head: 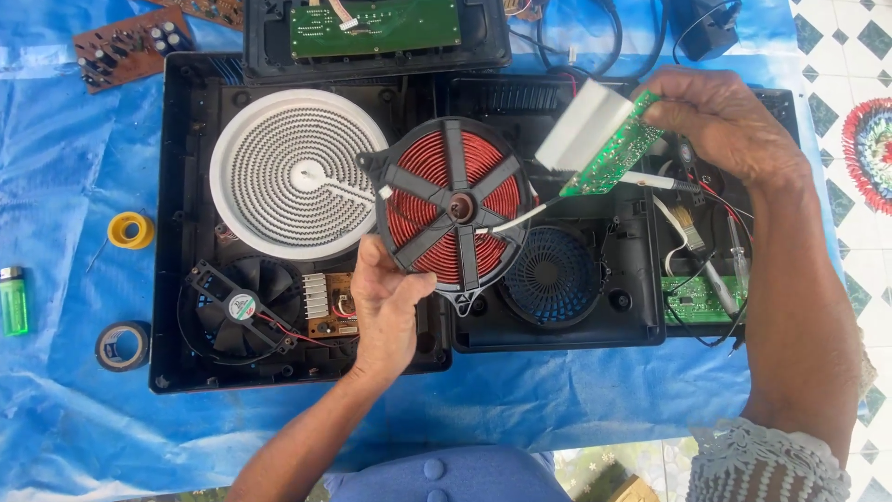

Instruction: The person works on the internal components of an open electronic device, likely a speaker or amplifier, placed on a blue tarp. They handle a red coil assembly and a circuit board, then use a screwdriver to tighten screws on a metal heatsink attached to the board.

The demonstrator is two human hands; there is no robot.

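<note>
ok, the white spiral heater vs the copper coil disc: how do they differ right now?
The white spiral heater lies flat, seated in the black casing; the copper coil disc is lifted and tilted, gripped by the left hand. The heater is white and grey, the coil reddish under black spokes. Both are round.

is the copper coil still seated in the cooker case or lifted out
Lifted out: the left hand holds the copper coil tilted above the case, and the right hand holds up the green circuit board.
</note>
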